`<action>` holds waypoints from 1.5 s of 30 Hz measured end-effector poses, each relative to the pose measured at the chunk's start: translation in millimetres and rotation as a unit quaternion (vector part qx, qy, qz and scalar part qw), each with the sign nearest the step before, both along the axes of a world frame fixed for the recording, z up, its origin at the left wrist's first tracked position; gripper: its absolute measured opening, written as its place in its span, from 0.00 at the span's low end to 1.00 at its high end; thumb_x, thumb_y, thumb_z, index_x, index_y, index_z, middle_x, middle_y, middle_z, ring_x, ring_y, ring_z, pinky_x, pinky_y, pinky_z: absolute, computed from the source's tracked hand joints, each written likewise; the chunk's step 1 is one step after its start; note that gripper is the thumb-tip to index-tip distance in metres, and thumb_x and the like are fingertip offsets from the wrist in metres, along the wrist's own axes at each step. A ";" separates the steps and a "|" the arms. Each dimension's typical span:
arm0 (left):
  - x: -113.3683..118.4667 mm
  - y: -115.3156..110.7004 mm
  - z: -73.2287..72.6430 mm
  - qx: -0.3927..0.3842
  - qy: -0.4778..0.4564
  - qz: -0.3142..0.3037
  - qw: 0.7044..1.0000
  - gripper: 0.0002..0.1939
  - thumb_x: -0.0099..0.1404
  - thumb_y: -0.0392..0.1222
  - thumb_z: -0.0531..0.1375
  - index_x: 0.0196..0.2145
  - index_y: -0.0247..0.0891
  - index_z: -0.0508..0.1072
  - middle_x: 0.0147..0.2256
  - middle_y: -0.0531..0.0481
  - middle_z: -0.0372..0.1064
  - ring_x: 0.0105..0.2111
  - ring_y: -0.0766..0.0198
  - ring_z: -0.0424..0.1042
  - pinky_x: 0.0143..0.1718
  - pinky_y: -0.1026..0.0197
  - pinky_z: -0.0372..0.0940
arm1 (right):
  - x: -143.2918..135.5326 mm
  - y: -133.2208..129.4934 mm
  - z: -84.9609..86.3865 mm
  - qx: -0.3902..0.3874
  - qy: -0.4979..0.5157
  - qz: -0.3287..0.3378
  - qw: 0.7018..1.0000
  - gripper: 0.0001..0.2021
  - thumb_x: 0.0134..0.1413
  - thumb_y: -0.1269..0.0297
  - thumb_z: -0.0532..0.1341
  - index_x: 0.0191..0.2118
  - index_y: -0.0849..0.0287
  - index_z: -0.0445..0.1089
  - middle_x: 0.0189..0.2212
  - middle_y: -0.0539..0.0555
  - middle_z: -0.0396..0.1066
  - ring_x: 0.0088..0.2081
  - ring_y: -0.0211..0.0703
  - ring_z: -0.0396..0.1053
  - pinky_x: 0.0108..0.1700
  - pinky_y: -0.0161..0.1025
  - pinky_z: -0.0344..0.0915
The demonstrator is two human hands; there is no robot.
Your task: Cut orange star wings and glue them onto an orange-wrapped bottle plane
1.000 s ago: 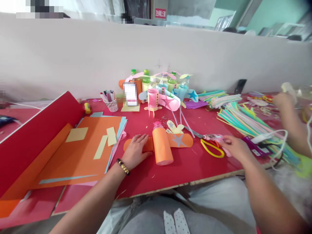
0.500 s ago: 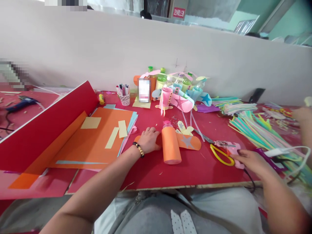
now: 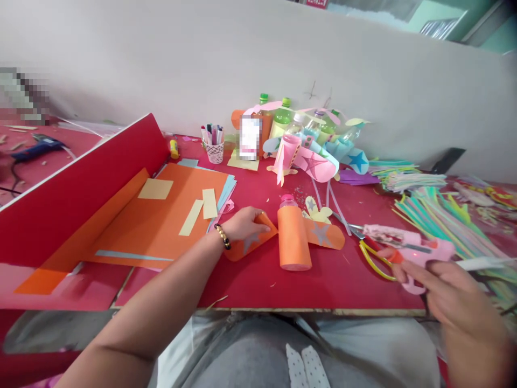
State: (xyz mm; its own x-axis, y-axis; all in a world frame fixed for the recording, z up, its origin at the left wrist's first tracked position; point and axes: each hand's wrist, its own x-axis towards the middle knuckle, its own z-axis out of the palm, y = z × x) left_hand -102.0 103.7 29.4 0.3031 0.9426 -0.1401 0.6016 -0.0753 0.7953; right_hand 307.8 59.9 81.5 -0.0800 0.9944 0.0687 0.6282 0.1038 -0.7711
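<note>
My left hand point(image 3: 246, 223) pinches the edge of an orange paper wing point(image 3: 246, 249) with a grey star, its inner end lifted beside the bottle. An orange-wrapped bottle point(image 3: 294, 237) with a pink cap stands upright near the table's front. A second orange wing point(image 3: 329, 235) with a grey star lies at its right side, touching or partly behind it. At the right, my right hand point(image 3: 432, 275) is closed around a pink glue gun point(image 3: 432, 251), held above the table with its nozzle pointing left. Scissors with yellow handles point(image 3: 374, 262) lie beneath the gun.
Orange sheets point(image 3: 161, 215) and a red board point(image 3: 81, 188) lie left. Behind stand a pen cup point(image 3: 214, 150), a phone point(image 3: 250, 137) and decorated bottles, with a pink paper plane point(image 3: 288, 156) in front. Pastel strips point(image 3: 444, 223) spread at right. Cream paper pieces point(image 3: 317, 211) lie behind the wing.
My left hand has taken hold of the left wing and raised its inner end. My right hand has picked up the glue gun from the table. The camera view has tilted down somewhat.
</note>
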 end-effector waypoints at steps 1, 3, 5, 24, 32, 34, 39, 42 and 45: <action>-2.7 -0.7 1.9 -0.041 -0.060 -0.016 0.997 0.14 0.58 0.50 0.61 0.30 0.35 0.71 0.23 0.53 0.70 0.23 0.66 0.68 0.24 0.65 0.59 | -11.3 -3.7 5.0 -0.033 0.036 0.024 0.999 0.21 0.53 0.48 0.61 0.18 0.56 0.68 0.19 0.59 0.68 0.22 0.47 0.67 0.25 0.43 0.65; -7.0 -2.8 6.5 -0.107 -0.157 -0.054 0.980 0.16 0.56 0.52 0.63 0.29 0.34 0.71 0.22 0.53 0.70 0.21 0.67 0.68 0.23 0.66 0.60 | -34.3 -9.6 13.6 -0.054 0.046 0.064 0.995 0.18 0.55 0.50 0.60 0.23 0.57 0.71 0.21 0.56 0.67 0.23 0.44 0.65 0.25 0.40 0.64; -9.3 -4.8 11.0 -0.129 -0.203 -0.081 0.967 0.17 0.53 0.52 0.67 0.26 0.34 0.71 0.22 0.53 0.70 0.21 0.68 0.67 0.24 0.66 0.61 | -58.1 -12.9 20.2 -0.064 0.022 0.093 0.993 0.17 0.54 0.50 0.61 0.25 0.58 0.71 0.20 0.53 0.65 0.21 0.40 0.62 0.22 0.37 0.63; -0.7 -12.9 19.1 -0.130 -0.210 -0.152 0.957 0.15 0.53 0.47 0.67 0.31 0.30 0.77 0.28 0.49 0.74 0.26 0.68 0.69 0.29 0.66 0.65 | -137.8 5.8 20.2 0.022 -0.026 0.208 0.977 0.18 0.60 0.54 0.59 0.51 0.58 0.71 0.47 0.58 0.75 0.48 0.52 0.73 0.52 0.48 0.70; -0.4 -12.4 18.8 -0.118 -0.202 -0.161 0.959 0.13 0.55 0.46 0.66 0.32 0.31 0.77 0.28 0.49 0.74 0.26 0.68 0.70 0.29 0.67 0.65 | -139.1 5.7 23.9 0.008 -0.032 0.217 0.976 0.20 0.60 0.53 0.59 0.55 0.55 0.69 0.50 0.57 0.73 0.51 0.54 0.72 0.55 0.50 0.68; -0.5 -12.2 18.6 -0.112 -0.199 -0.160 0.960 0.13 0.55 0.46 0.66 0.31 0.31 0.76 0.28 0.49 0.74 0.26 0.68 0.69 0.28 0.67 0.64 | -138.8 6.1 23.4 0.003 -0.026 0.221 0.975 0.20 0.60 0.54 0.58 0.56 0.54 0.68 0.52 0.56 0.72 0.53 0.54 0.70 0.56 0.50 0.67; -1.1 -11.7 18.3 -0.095 -0.188 -0.159 0.965 0.13 0.55 0.47 0.66 0.30 0.31 0.76 0.27 0.50 0.73 0.26 0.69 0.68 0.27 0.68 0.62 | -138.7 5.3 23.9 0.006 -0.024 0.220 0.975 0.20 0.60 0.54 0.59 0.56 0.54 0.68 0.52 0.56 0.73 0.54 0.54 0.70 0.58 0.50 0.65; -2.2 -11.5 18.6 -0.093 -0.188 -0.160 0.965 0.14 0.55 0.47 0.66 0.30 0.31 0.76 0.27 0.51 0.73 0.25 0.69 0.67 0.27 0.68 0.61 | -138.8 3.8 25.1 0.006 -0.017 0.219 0.976 0.20 0.60 0.54 0.59 0.55 0.55 0.68 0.52 0.56 0.72 0.54 0.54 0.69 0.59 0.50 0.65; -2.8 -11.7 20.0 -0.092 -0.186 -0.151 0.967 0.14 0.54 0.47 0.66 0.30 0.31 0.76 0.27 0.51 0.73 0.26 0.68 0.68 0.27 0.68 0.61 | -138.3 2.4 25.4 -0.002 -0.001 0.224 0.975 0.20 0.60 0.55 0.59 0.55 0.56 0.69 0.53 0.57 0.72 0.55 0.54 0.69 0.59 0.49 0.65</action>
